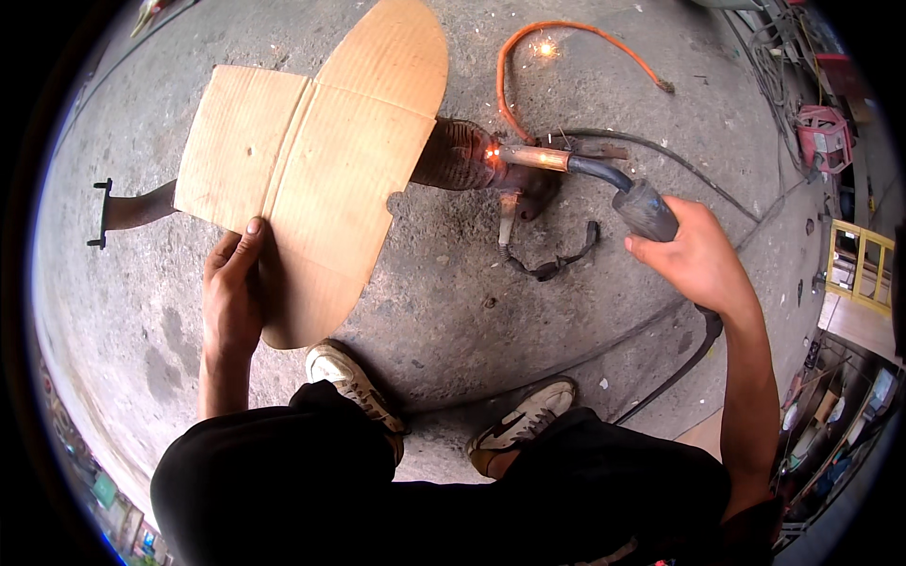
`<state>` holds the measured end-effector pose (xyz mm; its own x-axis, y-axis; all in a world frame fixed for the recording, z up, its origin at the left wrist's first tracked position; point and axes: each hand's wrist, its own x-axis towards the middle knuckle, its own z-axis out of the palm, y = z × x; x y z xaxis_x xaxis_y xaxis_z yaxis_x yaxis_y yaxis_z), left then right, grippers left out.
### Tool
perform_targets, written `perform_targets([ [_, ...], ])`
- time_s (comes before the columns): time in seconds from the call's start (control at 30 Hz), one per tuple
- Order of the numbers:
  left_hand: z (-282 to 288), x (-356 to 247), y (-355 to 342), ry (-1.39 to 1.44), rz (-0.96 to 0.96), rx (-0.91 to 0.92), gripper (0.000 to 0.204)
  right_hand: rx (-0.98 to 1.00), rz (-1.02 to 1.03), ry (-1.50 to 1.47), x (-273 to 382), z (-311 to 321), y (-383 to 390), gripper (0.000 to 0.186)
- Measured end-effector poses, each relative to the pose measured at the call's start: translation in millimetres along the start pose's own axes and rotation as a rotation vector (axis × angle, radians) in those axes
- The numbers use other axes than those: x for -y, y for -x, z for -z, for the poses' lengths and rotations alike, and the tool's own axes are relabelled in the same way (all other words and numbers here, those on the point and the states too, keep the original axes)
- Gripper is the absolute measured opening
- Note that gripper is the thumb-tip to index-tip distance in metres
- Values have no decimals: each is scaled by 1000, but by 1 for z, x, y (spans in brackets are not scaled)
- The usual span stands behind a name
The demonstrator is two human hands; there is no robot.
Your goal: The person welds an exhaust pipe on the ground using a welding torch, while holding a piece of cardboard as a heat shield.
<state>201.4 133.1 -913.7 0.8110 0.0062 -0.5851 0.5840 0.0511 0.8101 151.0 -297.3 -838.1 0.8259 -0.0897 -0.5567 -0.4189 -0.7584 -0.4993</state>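
My left hand (234, 283) pinches the lower edge of a creased piece of cardboard (344, 160), thumb on top. The cardboard hides the middle of a rusty exhaust pipe (460, 156) lying on the floor; its flanged end (137, 209) sticks out at the left. My right hand (694, 250) is wrapped round the dark handle of a welding torch (646, 209). The torch's copper-coloured nozzle (536, 158) points left at the pipe's right end, where the metal glows orange. Below that glow, a sensor with a short cable (510, 222) is attached to the pipe.
An orange hose (585, 25) curves over the concrete floor beyond the pipe, with a bright spark (545, 49) beside it. Dark cables (689, 174) run to the right. A pink crate (824, 139) and a yellow rack (861, 259) stand at the right edge. My shoes (527, 424) are close below.
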Motion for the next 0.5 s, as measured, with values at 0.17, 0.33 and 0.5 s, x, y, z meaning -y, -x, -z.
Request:
perform_targets([
  [0.17, -7, 0, 2, 3, -51, -27, 30, 5, -11, 28, 0, -1, -4, 25],
  [0.33, -2, 1, 2, -15, -14, -10, 26, 6, 10, 17, 2, -2, -8, 26],
  [0.5, -1, 6, -1, -37, -6, -31, 25, 10, 10, 22, 2, -2, -11, 26],
])
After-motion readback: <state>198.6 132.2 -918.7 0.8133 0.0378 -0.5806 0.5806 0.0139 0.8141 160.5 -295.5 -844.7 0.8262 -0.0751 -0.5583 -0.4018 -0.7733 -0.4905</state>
